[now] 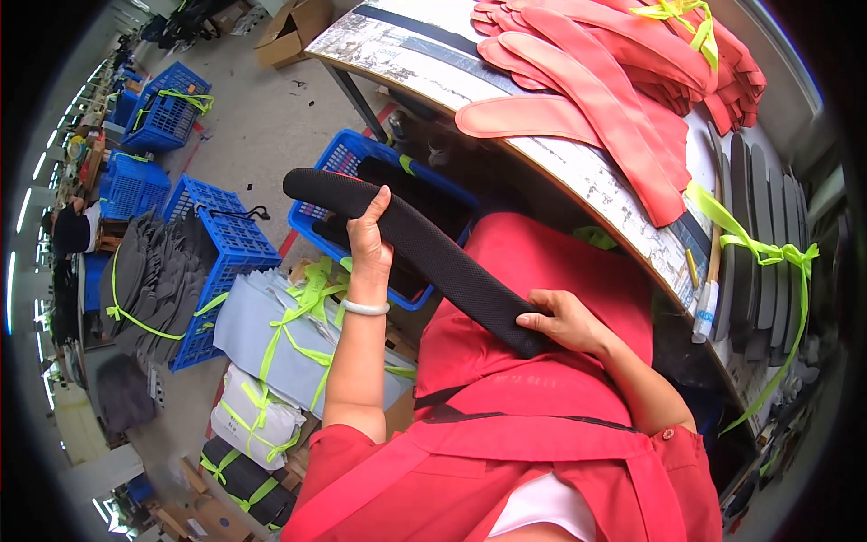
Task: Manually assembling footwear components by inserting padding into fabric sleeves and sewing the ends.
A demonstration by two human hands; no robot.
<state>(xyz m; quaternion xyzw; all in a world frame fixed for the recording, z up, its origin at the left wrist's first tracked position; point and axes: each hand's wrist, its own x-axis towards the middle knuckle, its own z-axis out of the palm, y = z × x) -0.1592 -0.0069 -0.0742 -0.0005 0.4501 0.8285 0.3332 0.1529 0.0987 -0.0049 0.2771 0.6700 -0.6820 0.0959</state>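
Observation:
A long black padded strip (433, 248) with a mesh-like surface and rounded ends lies slantwise above my lap, held in both hands. My left hand (368, 237) grips it near its far left end, thumb on top. Closed on its near right end is my right hand (564, 318), thumb on the upper face; the other fingers are partly hidden. Beneath the strip's left part stands a blue plastic basket (312, 217) with black pieces in it. Red strips (587, 99) lie piled on the worktable (397, 54) to the right, some tied with a yellow-green band.
Beside the table's right part stands a tied bundle of dark strips (768, 244). A pencil (692, 268) and a white-wrapped tool (706, 312) lie on the table edge. Left are blue crates (221, 226), dark stacked pieces (163, 280) and a tied grey bundle (253, 312). A cardboard box (293, 34) sits behind.

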